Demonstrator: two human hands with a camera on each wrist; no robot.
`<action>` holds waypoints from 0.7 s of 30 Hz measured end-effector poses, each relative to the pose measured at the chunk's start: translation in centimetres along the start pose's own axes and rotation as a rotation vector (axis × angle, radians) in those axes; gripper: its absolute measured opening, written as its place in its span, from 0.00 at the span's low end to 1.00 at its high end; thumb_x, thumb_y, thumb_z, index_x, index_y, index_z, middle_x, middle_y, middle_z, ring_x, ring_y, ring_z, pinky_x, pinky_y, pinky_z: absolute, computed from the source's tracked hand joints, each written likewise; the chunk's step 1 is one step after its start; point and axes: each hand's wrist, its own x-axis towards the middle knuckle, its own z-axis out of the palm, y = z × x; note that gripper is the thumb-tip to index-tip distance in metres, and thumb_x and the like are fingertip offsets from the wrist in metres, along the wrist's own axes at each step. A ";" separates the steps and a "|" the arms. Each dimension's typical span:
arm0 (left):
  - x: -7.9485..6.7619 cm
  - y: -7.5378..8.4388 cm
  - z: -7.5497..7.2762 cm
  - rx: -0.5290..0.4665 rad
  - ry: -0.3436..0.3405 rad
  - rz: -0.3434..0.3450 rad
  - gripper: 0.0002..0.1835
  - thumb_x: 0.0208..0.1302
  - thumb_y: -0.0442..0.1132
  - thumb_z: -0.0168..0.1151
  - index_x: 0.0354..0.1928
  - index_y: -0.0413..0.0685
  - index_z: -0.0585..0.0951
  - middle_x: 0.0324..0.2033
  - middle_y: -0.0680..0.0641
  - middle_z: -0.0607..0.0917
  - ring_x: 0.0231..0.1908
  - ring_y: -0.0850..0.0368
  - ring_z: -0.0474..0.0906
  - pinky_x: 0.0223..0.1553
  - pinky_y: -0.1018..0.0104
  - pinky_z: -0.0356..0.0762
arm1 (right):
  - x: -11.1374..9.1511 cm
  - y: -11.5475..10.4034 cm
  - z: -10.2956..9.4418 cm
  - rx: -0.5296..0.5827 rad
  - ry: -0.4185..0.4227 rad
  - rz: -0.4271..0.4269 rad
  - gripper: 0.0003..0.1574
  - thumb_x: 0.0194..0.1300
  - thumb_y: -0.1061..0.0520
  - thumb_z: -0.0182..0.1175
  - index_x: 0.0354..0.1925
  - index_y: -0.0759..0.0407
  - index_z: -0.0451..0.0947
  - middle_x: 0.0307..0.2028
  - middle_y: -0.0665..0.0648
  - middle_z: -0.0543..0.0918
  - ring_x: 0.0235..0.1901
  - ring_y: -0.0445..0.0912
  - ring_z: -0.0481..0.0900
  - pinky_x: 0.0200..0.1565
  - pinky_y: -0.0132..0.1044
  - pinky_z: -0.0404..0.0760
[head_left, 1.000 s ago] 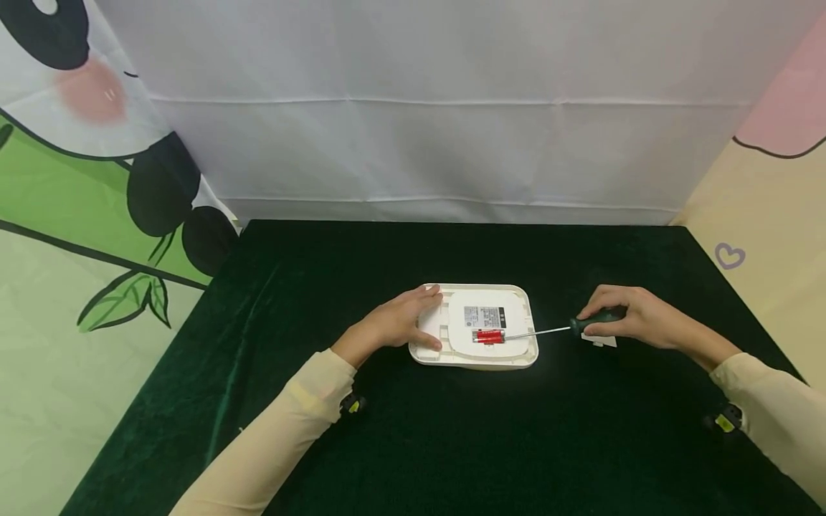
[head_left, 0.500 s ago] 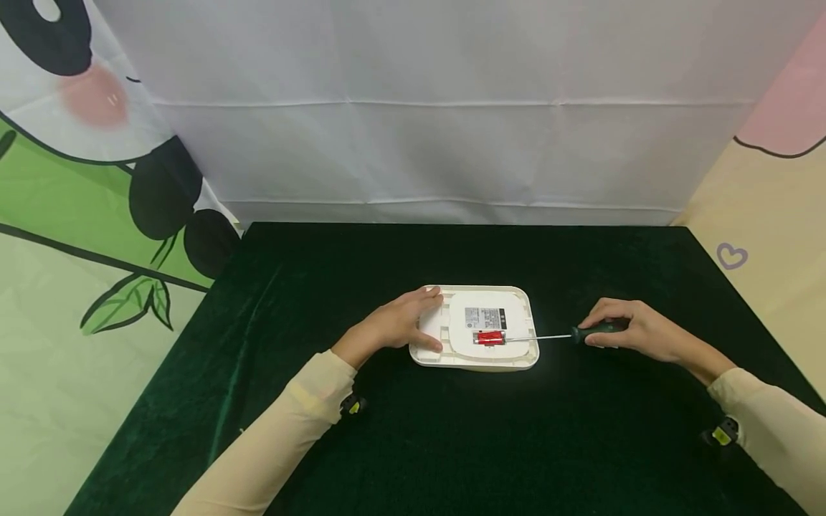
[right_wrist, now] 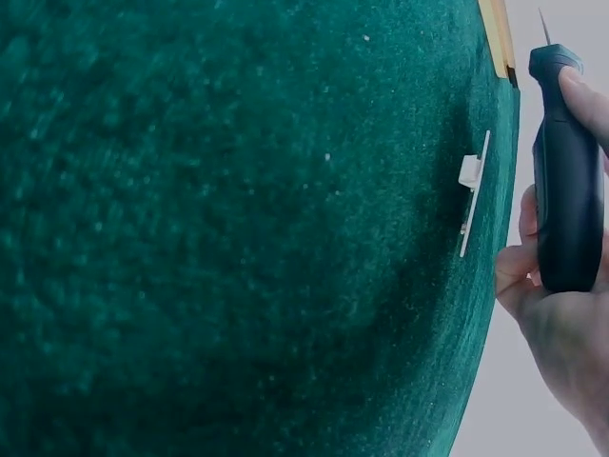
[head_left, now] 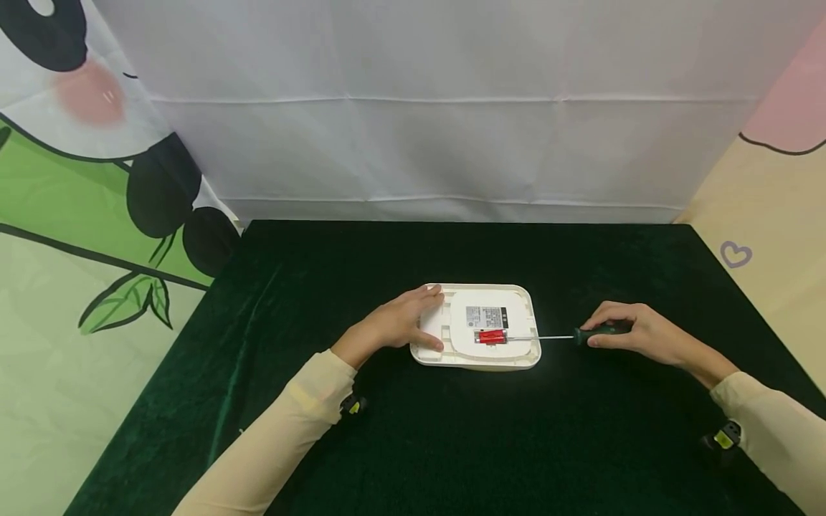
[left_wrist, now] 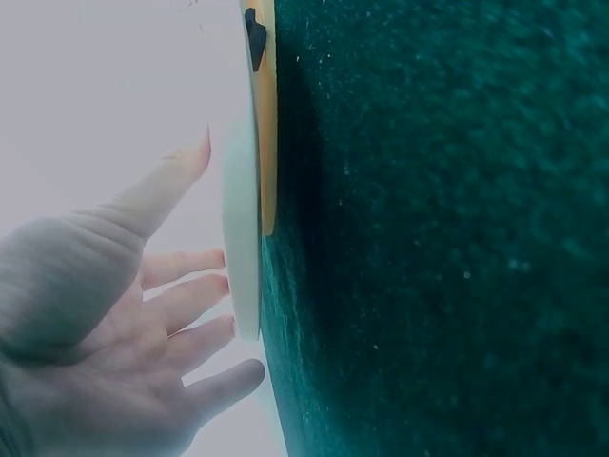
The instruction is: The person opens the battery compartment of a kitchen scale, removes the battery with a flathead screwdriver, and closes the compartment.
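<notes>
A white, rounded, flat device point(head_left: 523, 312) lies with its underside up on the dark green cloth, a printed label point(head_left: 487, 317) on it. Red battery cells point(head_left: 492, 337) sit in its compartment; how many I cannot tell. My left hand point(head_left: 403, 320) rests on the device's left end, fingers spread and fairly straight. With my right hand point(head_left: 635, 331) I hold a screwdriver by its dark handle point(right_wrist: 568, 190). The thin metal shaft point(head_left: 545, 337) points left, its tip at the right end of the cells. Below that hand, the right wrist view shows a small white plastic piece point(right_wrist: 474, 195).
Dark green cloth point(head_left: 452, 437) covers the table. A pale grey curtain point(head_left: 387, 143) hangs behind it. Printed cartoon fabric point(head_left: 129, 215) stands at the left, and a cream panel with a heart point(head_left: 736, 254) at the right.
My right hand and the screwdriver handle have come slightly nearer me, so the shaft lies more level. The small white piece beneath them is now hidden in the head view. My left hand stays put.
</notes>
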 end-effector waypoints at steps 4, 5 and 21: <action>-0.1 0.1 -0.1 -0.006 -0.003 -0.002 0.50 0.55 0.59 0.70 0.75 0.53 0.58 0.78 0.52 0.49 0.77 0.52 0.41 0.76 0.49 0.47 | -0.1 -0.1 -0.1 0.010 -0.008 0.000 0.16 0.66 0.64 0.61 0.49 0.49 0.82 0.43 0.47 0.80 0.44 0.39 0.76 0.43 0.30 0.75; -0.1 0.1 -0.1 -0.007 -0.003 -0.002 0.50 0.55 0.59 0.70 0.75 0.53 0.58 0.78 0.52 0.49 0.77 0.52 0.41 0.76 0.49 0.47 | -0.1 -0.1 -0.1 0.014 -0.010 -0.001 0.16 0.66 0.64 0.61 0.49 0.49 0.82 0.43 0.47 0.80 0.44 0.39 0.76 0.43 0.30 0.75; -0.1 0.2 -0.1 -0.015 -0.009 -0.019 0.50 0.55 0.58 0.71 0.76 0.53 0.57 0.78 0.54 0.48 0.77 0.54 0.40 0.76 0.50 0.46 | -0.3 -0.6 -0.7 -0.002 -0.008 -0.010 0.16 0.66 0.64 0.62 0.49 0.49 0.82 0.42 0.47 0.80 0.42 0.38 0.76 0.42 0.30 0.76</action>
